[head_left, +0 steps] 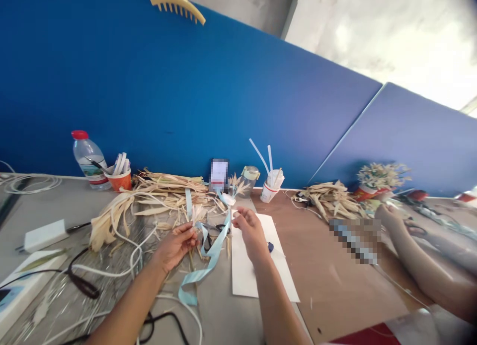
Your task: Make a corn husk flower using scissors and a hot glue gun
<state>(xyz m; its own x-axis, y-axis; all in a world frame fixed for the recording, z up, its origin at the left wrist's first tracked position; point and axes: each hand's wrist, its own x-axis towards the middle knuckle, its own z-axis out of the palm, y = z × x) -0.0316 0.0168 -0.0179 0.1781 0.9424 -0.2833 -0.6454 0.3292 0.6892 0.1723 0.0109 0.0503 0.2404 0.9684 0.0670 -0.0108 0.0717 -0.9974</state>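
My left hand (177, 245) is closed, pinching the thin stem of a small pale flower (197, 213) that looks made of dried corn husk. A light blue ribbon (209, 266) loops from beside those fingers and hangs in curls toward the table. Above a sheet of white paper (244, 275), my right hand (250, 231) has thumb and fingertips pressed together. Whatever lies in that pinch is too small to make out; the ribbon passes just left of it. Scissors (222, 229) lie partly hidden behind the ribbon. A small dark blue object (270, 246) rests on the paper.
Dried husks (173, 186) are heaped at the back, beside an orange cup (119, 178) and a plastic bottle (89, 161). A phone (219, 175), a jar (249, 178) and a white cup (270, 188) stand by the blue partition. White cables (112, 271) cross the left side. Another person's arm (413, 250) is at right.
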